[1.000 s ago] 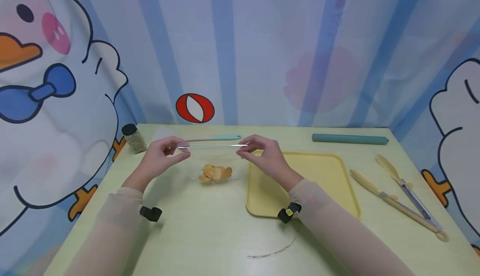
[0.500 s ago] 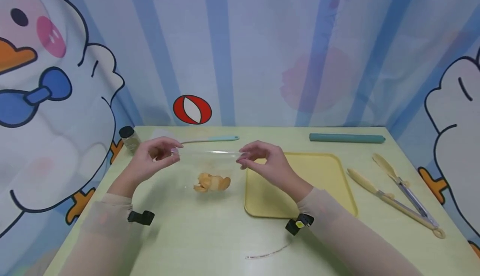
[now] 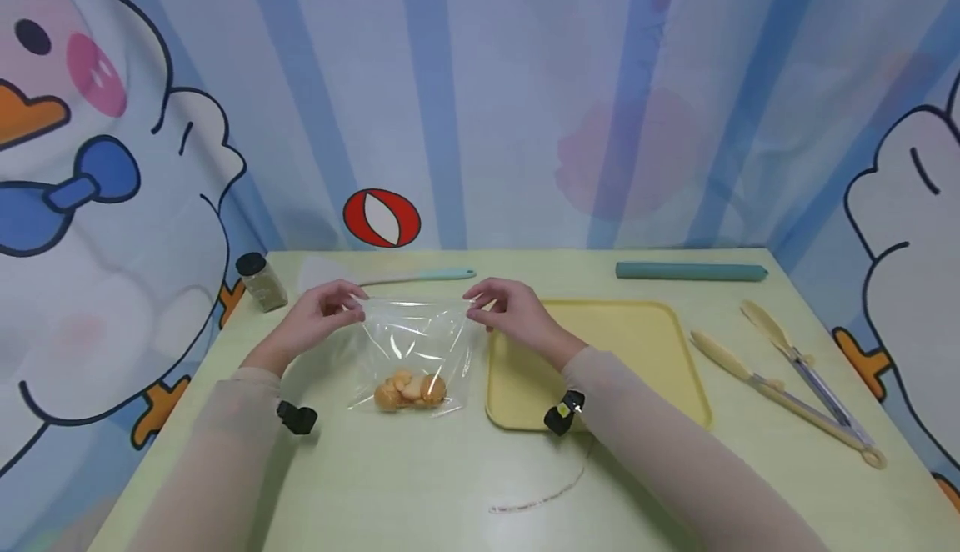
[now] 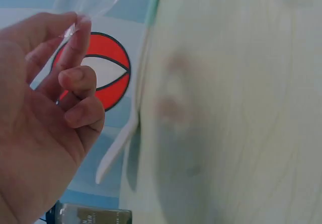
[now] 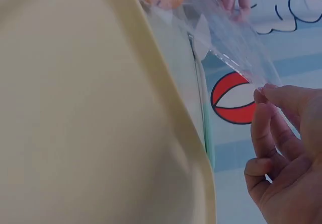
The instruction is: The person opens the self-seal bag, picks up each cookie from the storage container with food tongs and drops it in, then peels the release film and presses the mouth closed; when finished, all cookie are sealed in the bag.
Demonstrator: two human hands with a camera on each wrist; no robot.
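A clear plastic bag hangs between both hands in the head view, its top edge stretched straight. Several round, golden-brown pieces of food, like small biscuits, lie at its bottom. My left hand pinches the bag's upper left corner between thumb and index finger; the left wrist view shows that hand with its other fingers curled loosely. At the opposite upper corner, my right hand pinches the film with thumb and index finger. From the right wrist, the bag runs from that hand towards the left one.
A yellow tray lies under my right forearm. Tongs rest to its right, with a green roll behind. A white spatula with a mint handle and a black-capped jar stand at the back left. A thin strip lies in front.
The bag has swung from nearly edge-on to facing me, and its contents have come lower and nearer. Both hands keep their pinch and have shifted slightly left.
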